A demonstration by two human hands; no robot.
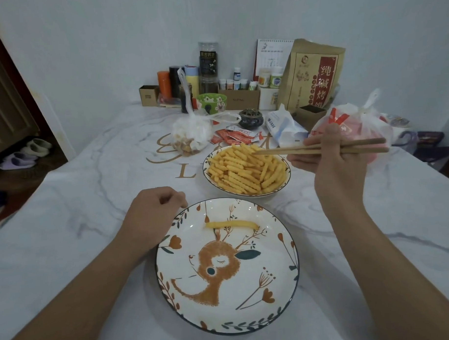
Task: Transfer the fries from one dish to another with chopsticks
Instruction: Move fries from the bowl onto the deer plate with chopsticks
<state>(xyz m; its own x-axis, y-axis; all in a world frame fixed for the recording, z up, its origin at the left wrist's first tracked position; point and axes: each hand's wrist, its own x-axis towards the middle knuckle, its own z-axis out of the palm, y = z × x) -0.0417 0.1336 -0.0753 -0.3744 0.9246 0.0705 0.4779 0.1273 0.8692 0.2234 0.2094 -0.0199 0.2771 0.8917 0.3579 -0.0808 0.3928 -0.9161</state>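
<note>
A far dish (285, 185) is piled with crinkle-cut fries (243, 169). Nearer me lies a deer-patterned plate (278, 290) with a single fry (231, 224) near its far side. My right hand (330, 158) holds wooden chopsticks (301, 150) level, their tips over the back of the fry pile, nothing visibly pinched between them. My left hand (153, 210) rests on the table with fingers curled, touching the deer plate's left rim.
Beyond the fry dish lie a knotted bag of snacks (191, 135), red sauce packets (232, 136), a tissue pack (283, 127) and a red-filled plastic bag (354, 129). Jars, bottles, boxes and a paper bag crowd the back wall. The table's left edge drops to the floor.
</note>
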